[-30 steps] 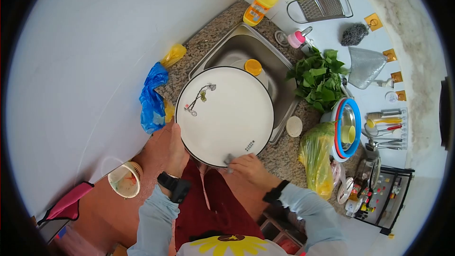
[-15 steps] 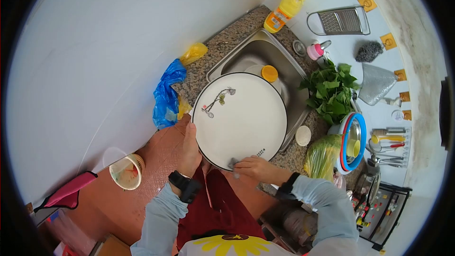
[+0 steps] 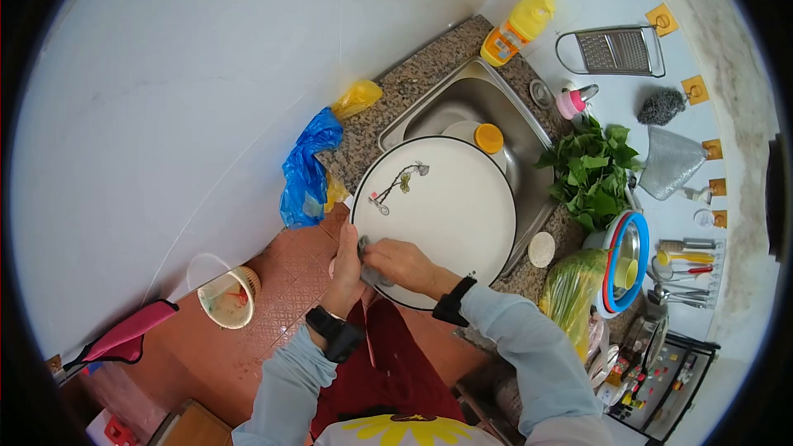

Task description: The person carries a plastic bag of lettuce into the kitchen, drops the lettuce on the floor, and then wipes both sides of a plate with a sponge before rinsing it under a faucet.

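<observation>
Specifically, the left hand has its fingers gripping the near-left rim of the white round tray. The fingers of the right hand are closed on a grey scrubber, pressed at that rim. The tray is located over the tabletop's near edge, partly covering the sink. A blue bag hangs at the tabletop's left edge. Leafy greens lie along the right edge. A yellow bottle stands near the far corner.
</observation>
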The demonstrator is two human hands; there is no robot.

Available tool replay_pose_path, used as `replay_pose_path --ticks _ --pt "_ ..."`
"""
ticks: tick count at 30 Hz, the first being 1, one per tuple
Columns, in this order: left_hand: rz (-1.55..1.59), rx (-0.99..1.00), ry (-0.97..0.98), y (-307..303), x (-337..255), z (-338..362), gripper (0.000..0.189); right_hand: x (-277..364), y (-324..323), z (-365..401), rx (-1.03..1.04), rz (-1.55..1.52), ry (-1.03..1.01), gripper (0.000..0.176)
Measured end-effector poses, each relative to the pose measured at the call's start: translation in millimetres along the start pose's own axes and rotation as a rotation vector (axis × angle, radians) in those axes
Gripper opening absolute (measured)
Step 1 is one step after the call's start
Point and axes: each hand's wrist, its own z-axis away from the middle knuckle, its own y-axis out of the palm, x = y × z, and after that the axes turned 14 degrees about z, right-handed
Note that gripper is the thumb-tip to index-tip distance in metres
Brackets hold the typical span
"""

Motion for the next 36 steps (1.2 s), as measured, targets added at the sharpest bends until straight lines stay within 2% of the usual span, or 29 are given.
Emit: replay_pose_path --ticks 2,4,6,7,9,10,12,13,16,17,19,21,23,26,28,30,32,33,35,36 --pt "0.050 0.005 -0.020 4 -1 2 0.050 -11 9 -18 -0.129 0.033 0.096 0.014" --pt "0.097 0.004 -0.034 5 -2 2 0.050 -29 23 -31 -0.126 0.165 0.234 0.013" --pt "-0.016 -0.011 0.008 5 -2 2 0.050 -55 26 -48 -0.353 0.171 0.438 0.013" --pt "-0.022 0.025 0.014 6 -3 2 0.050 -65 21 -54 -0.354 0.172 0.437 0.013" --pt "-0.041 0.045 0.027 6 -4 2 0.050 -78 10 -59 -0.342 0.226 0.716 0.015" --pt "-0.061 0.064 0.039 7 -4 2 0.050 -77 12 -57 -0.342 0.229 0.716 0.015" --pt "-0.042 0.085 0.011 2 -6 0 0.049 -69 20 -49 -0.223 0.281 0.443 0.016" --pt "-0.024 0.098 -0.021 3 -8 1 0.049 -59 21 -47 -0.279 0.269 0.243 0.015" --pt "0.033 0.071 -0.030 9 -7 4 0.049 -54 16 -46 -0.191 0.276 0.253 0.013" --pt "0.032 0.070 -0.029 7 -5 3 0.049 -67 17 -50 -0.237 0.369 0.288 0.012" --pt "-0.001 0.106 0.007 2 -4 -1 0.050 -99 7 -54 -0.294 0.352 0.576 0.011" --pt "-0.077 0.112 0.038 7 -7 3 0.051 -121 -16 -47 -0.445 0.381 0.737 0.012" --pt "-0.146 0.120 0.065 8 -7 3 0.053 -137 -27 -29 -0.491 0.437 0.967 0.015" --pt "-0.175 0.137 0.078 0 -1 -2 0.053 -136 -34 -27 -0.501 0.403 1.060 0.022" --pt "-0.161 0.122 0.068 -10 4 -7 0.053 -131 -28 -41 -0.367 0.439 0.877 0.025" --pt "-0.164 0.121 0.054 -11 3 -6 0.053 -112 -20 -58 -0.091 0.349 0.607 0.024" --pt "-0.166 0.119 0.040 -11 1 -5 0.053 -101 -15 -68 -0.260 0.345 0.086 0.021" --pt "-0.143 0.096 0.019 -10 1 -4 0.053 -103 -20 -69 -0.263 0.349 0.090 0.021" --pt "-0.122 0.072 -0.006 -5 -1 -1 0.053 -107 -31 -74 -0.053 0.514 -0.014 0.015" --pt "-0.136 0.082 0.008 0 -2 1 0.053 -119 -36 -72 -0.055 0.516 -0.012 0.015"
